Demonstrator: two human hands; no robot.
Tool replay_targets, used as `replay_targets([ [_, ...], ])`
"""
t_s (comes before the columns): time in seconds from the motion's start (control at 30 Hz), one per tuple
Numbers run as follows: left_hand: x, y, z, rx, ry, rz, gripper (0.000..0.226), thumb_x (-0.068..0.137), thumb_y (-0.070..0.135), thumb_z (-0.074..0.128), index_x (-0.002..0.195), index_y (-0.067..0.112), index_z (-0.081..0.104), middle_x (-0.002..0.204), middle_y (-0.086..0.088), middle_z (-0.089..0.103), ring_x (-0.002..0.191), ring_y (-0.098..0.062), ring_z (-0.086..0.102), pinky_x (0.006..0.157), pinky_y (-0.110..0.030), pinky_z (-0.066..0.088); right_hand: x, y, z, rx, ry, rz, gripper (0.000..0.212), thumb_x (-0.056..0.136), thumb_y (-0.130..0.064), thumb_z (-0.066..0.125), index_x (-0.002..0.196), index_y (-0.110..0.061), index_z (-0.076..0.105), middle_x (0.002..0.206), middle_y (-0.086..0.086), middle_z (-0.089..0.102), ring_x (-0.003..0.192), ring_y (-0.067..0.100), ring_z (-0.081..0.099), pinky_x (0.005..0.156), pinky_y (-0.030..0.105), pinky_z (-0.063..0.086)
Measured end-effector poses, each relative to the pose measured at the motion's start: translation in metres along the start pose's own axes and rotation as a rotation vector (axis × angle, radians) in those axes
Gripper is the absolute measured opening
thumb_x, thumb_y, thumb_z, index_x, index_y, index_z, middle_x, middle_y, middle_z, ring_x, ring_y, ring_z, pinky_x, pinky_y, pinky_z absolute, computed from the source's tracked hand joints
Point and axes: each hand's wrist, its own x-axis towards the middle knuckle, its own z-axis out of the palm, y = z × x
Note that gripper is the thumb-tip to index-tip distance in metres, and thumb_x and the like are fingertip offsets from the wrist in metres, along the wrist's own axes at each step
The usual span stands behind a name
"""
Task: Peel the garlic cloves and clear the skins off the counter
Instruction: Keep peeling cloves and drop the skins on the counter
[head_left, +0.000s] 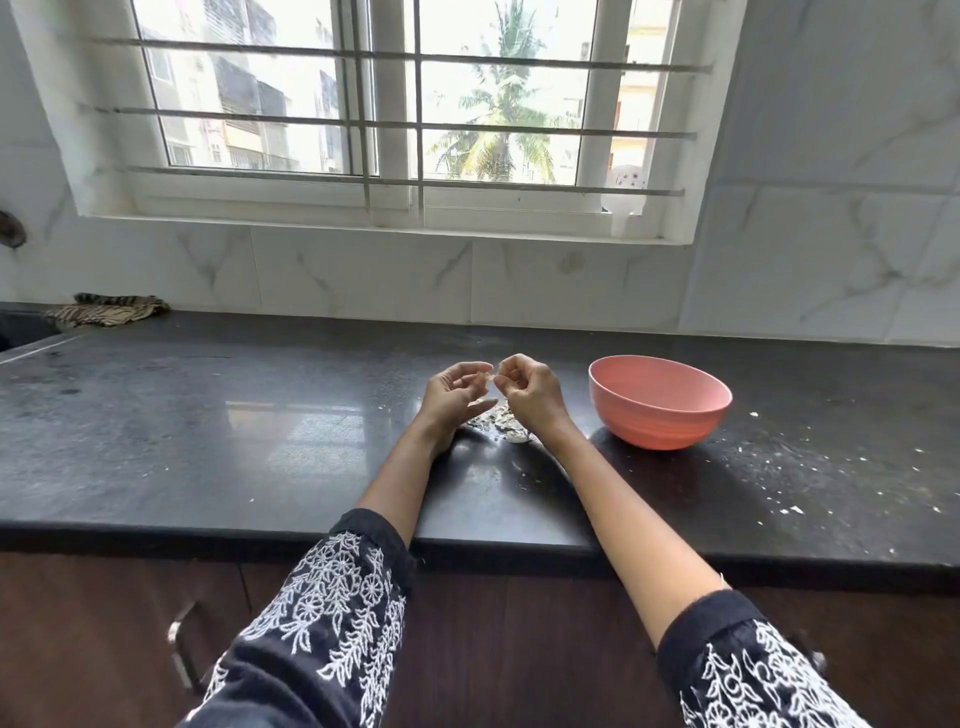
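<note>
Black stone counter (208, 426), seen from the head camera, with both hands raised over it at centre. Left hand (451, 395): fingers curled, thumb and fingertips pinched on the left end of a small pale garlic clove (491, 375). Right hand (530, 392): fingers likewise closed on the clove's right end, so the clove bridges the two hands, its long axis running roughly from 9 to 3 o'clock. Whether skin is lifting cannot be told; the piece is too small. Loose skins (501, 423) lie on the counter directly beneath, at 6 o'clock from the clove. Pink bowl (660, 402) stands at 3 o'clock, just beside the right hand, which is judged the nearer for any drop-off there.
</note>
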Motion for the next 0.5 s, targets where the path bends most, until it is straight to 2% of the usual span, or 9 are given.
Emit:
replay_targets([
  [0.13,0.0041,-0.0012,-0.0011,-0.048,0.090,0.035,0.016,0.092,0.001,0.052,0.081,0.010,0.058,0.079,-0.006,0.054,0.074,-0.013,0.055,0.063,-0.017,0.056,-0.0001,0.0006,0.0004,-0.001,-0.012,-0.007,0.014,0.084,-0.007,0.061,0.075,-0.016,0.056,0.062,-0.007,0.052,0.058,0.007,0.045,0.057,0.020,0.036],
  [0.3,0.0089,-0.0009,-0.0060,-0.145,0.189,0.063,0.019,0.091,-0.003,0.052,0.081,0.011,0.056,0.075,-0.004,0.052,0.054,-0.001,0.058,0.063,-0.018,0.056,-0.0001,0.0007,-0.0007,0.038,0.000,0.005,0.017,0.084,-0.005,0.060,0.072,-0.017,0.055,0.062,-0.008,0.051,0.061,0.010,0.047,0.060,0.023,0.038],
  [0.4,0.0079,-0.0006,-0.0056,-0.155,0.174,0.061,0.017,0.091,-0.002,0.052,0.084,0.012,0.057,0.079,-0.003,0.054,0.065,-0.005,0.059,0.067,-0.019,0.057,0.0000,-0.0002,-0.0005,0.005,0.004,0.005,0.019,0.080,-0.003,0.062,0.070,-0.018,0.059,0.063,-0.009,0.056,0.062,0.010,0.051,0.062,0.023,0.042],
  [0.5,0.0068,-0.0004,-0.0051,-0.143,0.157,0.061,0.015,0.091,0.000,0.053,0.087,0.013,0.057,0.083,-0.004,0.055,0.074,-0.010,0.057,0.066,-0.019,0.057,-0.0014,-0.0001,-0.0004,0.036,0.044,-0.017,0.038,0.071,0.011,0.046,0.064,-0.025,0.059,0.066,-0.008,0.065,0.067,0.012,0.062,0.067,0.028,0.051],
])
